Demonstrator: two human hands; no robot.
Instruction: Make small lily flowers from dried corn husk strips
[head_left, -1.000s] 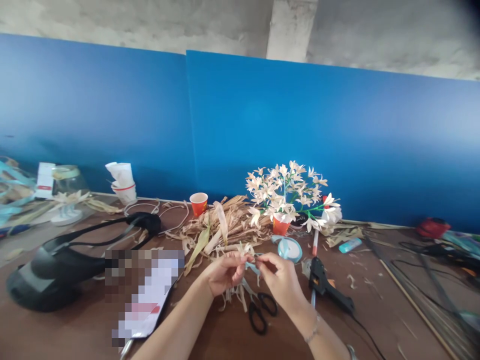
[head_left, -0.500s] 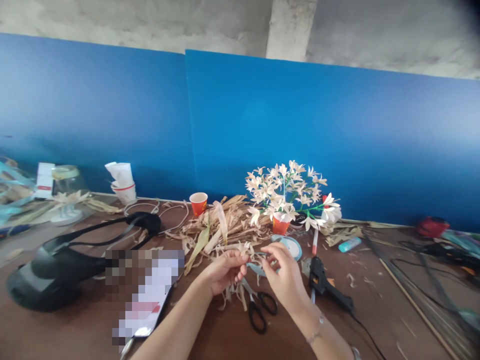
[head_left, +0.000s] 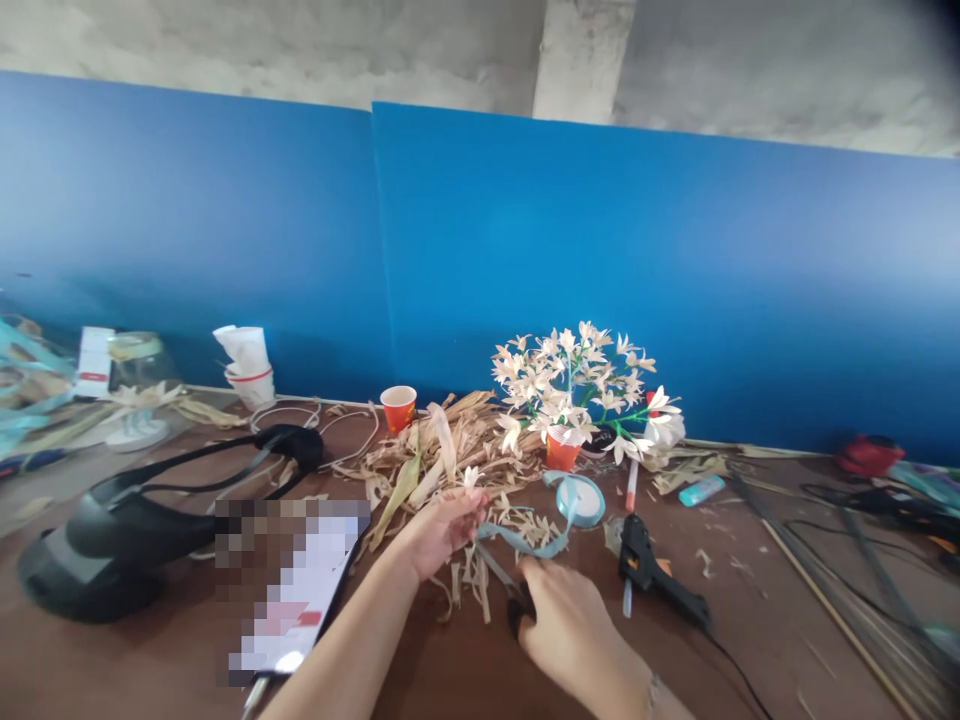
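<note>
My left hand [head_left: 442,535] is closed on a small cream husk flower [head_left: 472,477], whose petals stick up past the fingertips. A light blue ribbon [head_left: 536,547] runs from near those fingers to its spool [head_left: 585,500] at the right. My right hand [head_left: 574,625] is wrapped round the black handles of the scissors [head_left: 504,570]; the blades point up and left toward the left hand. The palm hides most of the handles. Thin husk strips [head_left: 472,585] lie under the left hand and beside the blades.
Beyond the hands lie dried corn husks [head_left: 427,450] and a red cup holding many cream flowers [head_left: 566,390]. At right rests a black glue gun [head_left: 652,570] with a cord. On the left are a phone [head_left: 307,590], a black strapped headset [head_left: 112,540] and another red cup [head_left: 398,408].
My right hand has left the flower, moved down and toward me, and taken hold of the scissors. The left hand has shifted slightly left with the flower, and the ribbon is now visible.
</note>
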